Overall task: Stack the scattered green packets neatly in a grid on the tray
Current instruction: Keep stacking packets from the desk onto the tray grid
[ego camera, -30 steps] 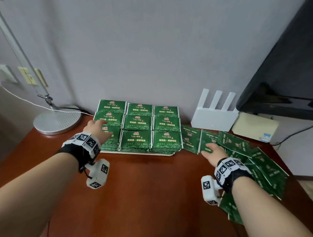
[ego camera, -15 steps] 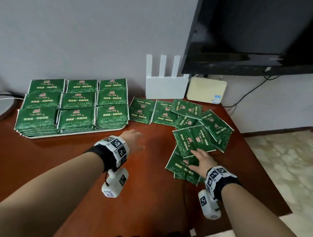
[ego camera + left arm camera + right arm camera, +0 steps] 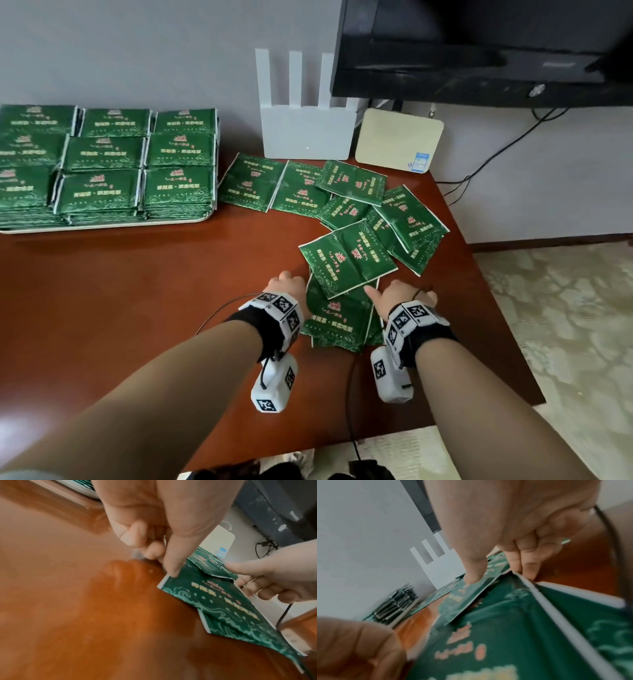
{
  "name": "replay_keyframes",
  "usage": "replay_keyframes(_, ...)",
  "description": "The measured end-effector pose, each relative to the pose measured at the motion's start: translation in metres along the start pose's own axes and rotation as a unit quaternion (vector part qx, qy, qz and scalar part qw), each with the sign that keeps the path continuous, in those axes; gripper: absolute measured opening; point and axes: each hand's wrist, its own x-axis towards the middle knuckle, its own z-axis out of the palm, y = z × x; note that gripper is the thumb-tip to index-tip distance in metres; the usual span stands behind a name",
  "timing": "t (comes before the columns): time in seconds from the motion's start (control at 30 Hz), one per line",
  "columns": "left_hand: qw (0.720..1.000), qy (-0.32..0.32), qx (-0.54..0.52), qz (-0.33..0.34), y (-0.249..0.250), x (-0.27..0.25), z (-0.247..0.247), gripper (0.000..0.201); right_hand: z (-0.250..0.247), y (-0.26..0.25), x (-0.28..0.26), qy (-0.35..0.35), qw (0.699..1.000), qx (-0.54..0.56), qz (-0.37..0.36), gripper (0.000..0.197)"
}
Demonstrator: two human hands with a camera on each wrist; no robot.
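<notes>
A white tray [image 3: 102, 228] at the far left holds green packets [image 3: 102, 185] stacked in a neat grid. More green packets [image 3: 308, 192] lie scattered and overlapping on the brown table to its right. Both hands hold the nearest packet [image 3: 337, 318] [image 3: 223, 601] [image 3: 496, 635], whose far end lies under another packet [image 3: 347, 260]. My left hand [image 3: 286, 284] [image 3: 164, 563] pinches its left corner, thumb on top and fingers curled at the edge. At the packet's right edge, my right hand [image 3: 400, 294] [image 3: 501, 574] has its thumb on top and its fingers curled against the edge.
A white router [image 3: 305, 137] and a cream box [image 3: 397, 140] stand against the wall behind the scattered packets. A black screen [image 3: 479, 44] hangs above them. The table's right edge [image 3: 479, 274] drops to a patterned floor. A black cable [image 3: 349, 394] crosses the table's front.
The view has swung right. My left hand left the tray and crossed to the nearest scattered packet. My right hand pulled back from the far packets to that same packet's right edge.
</notes>
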Motion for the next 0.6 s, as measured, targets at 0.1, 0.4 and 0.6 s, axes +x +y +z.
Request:
replay_keyframes(0.1,0.999,-0.048,0.017,0.013,-0.009,-0.002,-0.009,0.033,0.001,-0.020,0.006,0.007,0.994,0.105,0.006,0.075)
replay_keyframes(0.4,0.986,0.011,-0.159,-0.054,-0.028,-0.010,0.004,0.064,0.001,-0.058,0.011,0.008,0.974,0.220,-0.053,0.072)
replay_keyframes(0.6,0.988,0.020,-0.134,-0.069,-0.014,-0.010,0.013,0.081,-0.009,-0.060,0.017,-0.006,0.980,0.173,-0.099,0.064)
